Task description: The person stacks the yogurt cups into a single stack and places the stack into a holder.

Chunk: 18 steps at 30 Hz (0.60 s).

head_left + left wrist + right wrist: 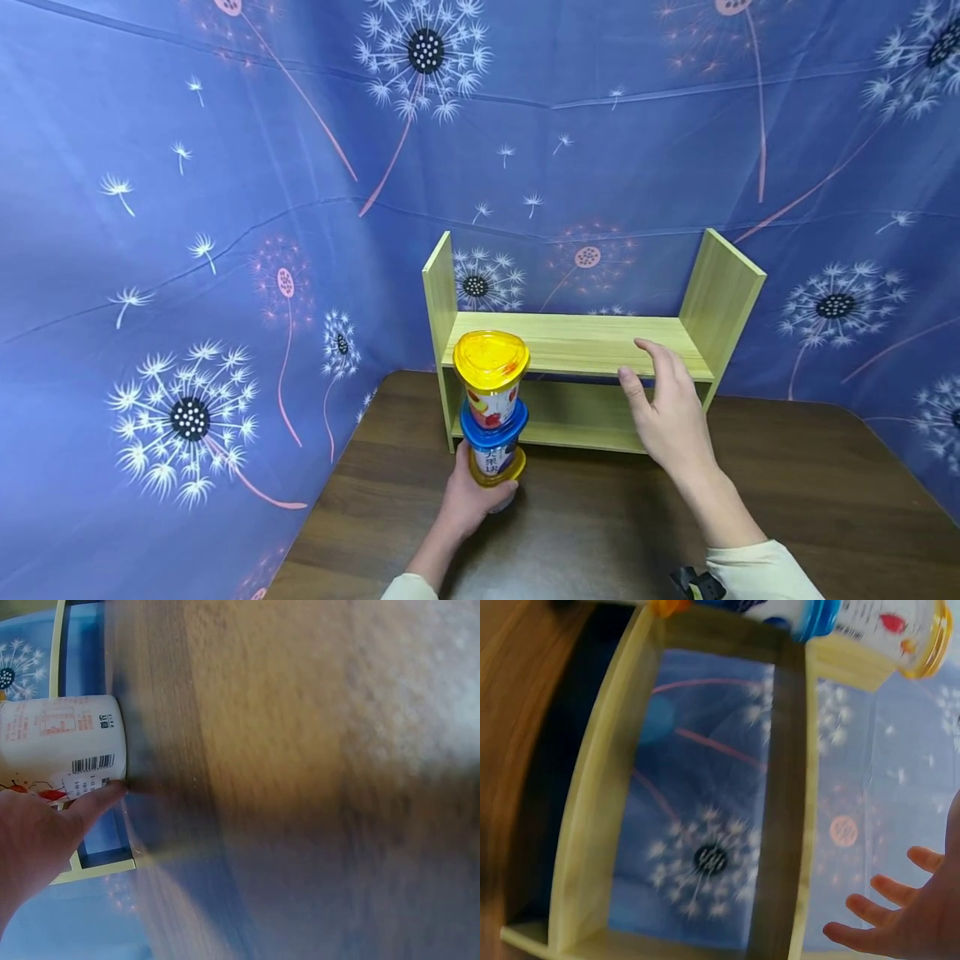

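Note:
In the head view, three plastic jars stand stacked in a column. A jar with a yellow lid is on top, and one with a blue lid sits in the middle. The lowest jar, with an amber-yellow lid, is gripped by my left hand, its thumb across the front. The left wrist view shows the white, barcoded side of a jar with a finger reaching along to its base edge. My right hand is to the right of the stack, fingers spread and holding nothing.
A light wooden two-tier shelf with raised side panels stands on the brown table, behind the jars. Blue dandelion-print fabric hangs behind and to the left. A small black object is near the right sleeve.

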Each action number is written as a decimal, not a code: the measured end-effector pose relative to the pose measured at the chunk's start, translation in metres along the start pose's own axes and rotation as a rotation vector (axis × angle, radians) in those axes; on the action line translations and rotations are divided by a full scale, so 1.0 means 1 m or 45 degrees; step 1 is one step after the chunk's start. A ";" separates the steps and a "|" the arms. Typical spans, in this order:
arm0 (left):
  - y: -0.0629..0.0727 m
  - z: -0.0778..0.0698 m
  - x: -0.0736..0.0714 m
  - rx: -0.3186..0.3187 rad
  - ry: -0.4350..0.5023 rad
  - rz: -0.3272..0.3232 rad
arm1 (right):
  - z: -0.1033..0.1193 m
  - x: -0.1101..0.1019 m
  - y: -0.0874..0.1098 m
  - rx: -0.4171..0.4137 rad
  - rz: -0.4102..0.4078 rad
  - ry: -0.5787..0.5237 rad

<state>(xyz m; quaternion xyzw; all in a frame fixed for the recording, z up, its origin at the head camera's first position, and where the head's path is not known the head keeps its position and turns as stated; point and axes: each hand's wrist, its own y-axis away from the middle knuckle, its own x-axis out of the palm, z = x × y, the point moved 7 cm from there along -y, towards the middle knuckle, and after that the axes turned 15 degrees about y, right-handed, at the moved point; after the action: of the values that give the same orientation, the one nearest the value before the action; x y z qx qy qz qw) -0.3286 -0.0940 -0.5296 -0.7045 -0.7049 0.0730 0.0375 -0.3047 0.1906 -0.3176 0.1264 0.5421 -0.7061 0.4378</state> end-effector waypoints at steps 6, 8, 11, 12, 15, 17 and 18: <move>0.001 -0.001 -0.001 0.011 0.015 0.011 | -0.027 -0.010 0.007 0.045 0.005 0.066; 0.001 -0.001 -0.001 0.017 0.013 0.007 | -0.035 -0.013 0.008 0.058 0.000 0.083; 0.001 0.001 -0.001 0.011 0.012 0.008 | -0.049 -0.019 0.009 0.088 -0.016 0.096; 0.001 0.002 -0.001 0.005 0.011 0.009 | -0.054 -0.021 0.009 0.101 -0.024 0.097; 0.000 0.002 0.000 -0.006 0.017 0.018 | -0.069 -0.028 0.008 0.137 -0.079 0.105; 0.000 0.001 0.000 -0.003 0.023 0.021 | -0.078 -0.031 0.006 0.168 -0.120 0.119; 0.000 0.001 0.000 -0.002 0.028 0.021 | -0.082 -0.033 0.005 0.187 -0.140 0.121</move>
<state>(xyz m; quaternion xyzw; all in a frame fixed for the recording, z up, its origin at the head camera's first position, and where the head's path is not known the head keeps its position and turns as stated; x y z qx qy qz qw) -0.3288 -0.0937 -0.5302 -0.7112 -0.6986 0.0649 0.0439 -0.3058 0.2786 -0.3309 0.1616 0.5150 -0.7601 0.3618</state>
